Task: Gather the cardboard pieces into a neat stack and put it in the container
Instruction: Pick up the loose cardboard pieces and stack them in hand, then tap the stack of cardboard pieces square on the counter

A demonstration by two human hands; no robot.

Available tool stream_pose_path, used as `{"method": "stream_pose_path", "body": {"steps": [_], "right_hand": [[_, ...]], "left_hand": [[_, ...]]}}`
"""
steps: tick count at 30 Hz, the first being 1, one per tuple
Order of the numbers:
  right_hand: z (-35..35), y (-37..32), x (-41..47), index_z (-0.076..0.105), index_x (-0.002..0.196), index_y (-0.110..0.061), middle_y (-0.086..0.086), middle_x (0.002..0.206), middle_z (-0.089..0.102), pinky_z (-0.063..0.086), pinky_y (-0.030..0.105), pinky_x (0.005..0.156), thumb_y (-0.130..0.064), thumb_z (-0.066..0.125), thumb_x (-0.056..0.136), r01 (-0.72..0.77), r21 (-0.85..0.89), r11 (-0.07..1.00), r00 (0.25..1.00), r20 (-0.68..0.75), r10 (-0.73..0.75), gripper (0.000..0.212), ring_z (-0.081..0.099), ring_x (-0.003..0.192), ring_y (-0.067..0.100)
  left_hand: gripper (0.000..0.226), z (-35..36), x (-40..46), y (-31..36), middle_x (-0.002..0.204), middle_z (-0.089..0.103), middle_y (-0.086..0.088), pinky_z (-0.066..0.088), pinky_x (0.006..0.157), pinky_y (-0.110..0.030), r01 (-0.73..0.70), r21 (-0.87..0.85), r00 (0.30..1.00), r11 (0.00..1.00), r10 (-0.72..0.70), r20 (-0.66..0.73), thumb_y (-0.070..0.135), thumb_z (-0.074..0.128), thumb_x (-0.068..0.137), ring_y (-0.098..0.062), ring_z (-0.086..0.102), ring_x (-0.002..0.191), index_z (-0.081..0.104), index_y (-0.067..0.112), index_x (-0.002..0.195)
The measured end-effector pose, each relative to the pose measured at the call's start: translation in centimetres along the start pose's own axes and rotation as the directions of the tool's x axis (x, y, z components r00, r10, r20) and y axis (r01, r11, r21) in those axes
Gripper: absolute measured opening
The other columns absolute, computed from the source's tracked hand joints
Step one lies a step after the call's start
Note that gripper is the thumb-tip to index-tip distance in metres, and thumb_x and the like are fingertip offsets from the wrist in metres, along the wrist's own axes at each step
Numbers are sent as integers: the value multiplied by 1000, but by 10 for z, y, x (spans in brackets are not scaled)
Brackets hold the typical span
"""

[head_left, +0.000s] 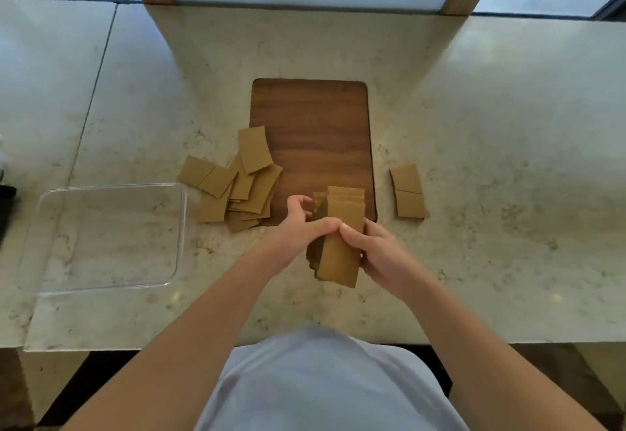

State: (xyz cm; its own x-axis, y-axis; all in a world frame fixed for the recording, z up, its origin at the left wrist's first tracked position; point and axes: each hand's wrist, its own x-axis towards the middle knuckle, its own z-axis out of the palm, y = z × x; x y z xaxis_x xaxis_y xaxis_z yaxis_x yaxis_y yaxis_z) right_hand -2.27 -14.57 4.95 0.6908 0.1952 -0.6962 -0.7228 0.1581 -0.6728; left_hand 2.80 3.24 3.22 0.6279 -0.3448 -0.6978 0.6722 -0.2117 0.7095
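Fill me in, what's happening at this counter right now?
A person is squaring up a stack of cardboard pieces, gripped between the left hand and right hand above the marble counter. A loose pile still lies at the left edge of the wooden board, and two more pieces sit to its right. The clear container on the left holds nothing yet.
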Motion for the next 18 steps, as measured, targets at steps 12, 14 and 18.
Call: {"method": "stream_pose_path", "body": {"steps": [12,14,18], "right_hand": [[-44,66,24,28,153,-27,-35,136,51,42,11,101,-22,78,88,414,-621,665,871,57,-489,82,53,126,-7],[-48,70,24,24,155,-32,-15,148,49,40,29,113,-32,73,88,425,-652,628,866,90,-493,83,48,137,7],[-49,65,25,20,158,-39,-16,155,37,20,49,121,-36,66,84,344,-742,575,901,87,-426,87,33,144,12]], "left_hand": [[92,25,11,-54,149,42,4,38,110,-18,-406,500,910,765,386,150,6,75,90,-7,50,132,14,20,158],[92,31,16,-65,156,24,13,21,115,-10,-417,559,899,717,416,137,1,72,90,4,28,143,13,3,160],[105,44,24,-69,149,15,31,16,110,0,-380,510,918,772,383,104,-1,64,86,29,17,137,-3,27,161]]}}
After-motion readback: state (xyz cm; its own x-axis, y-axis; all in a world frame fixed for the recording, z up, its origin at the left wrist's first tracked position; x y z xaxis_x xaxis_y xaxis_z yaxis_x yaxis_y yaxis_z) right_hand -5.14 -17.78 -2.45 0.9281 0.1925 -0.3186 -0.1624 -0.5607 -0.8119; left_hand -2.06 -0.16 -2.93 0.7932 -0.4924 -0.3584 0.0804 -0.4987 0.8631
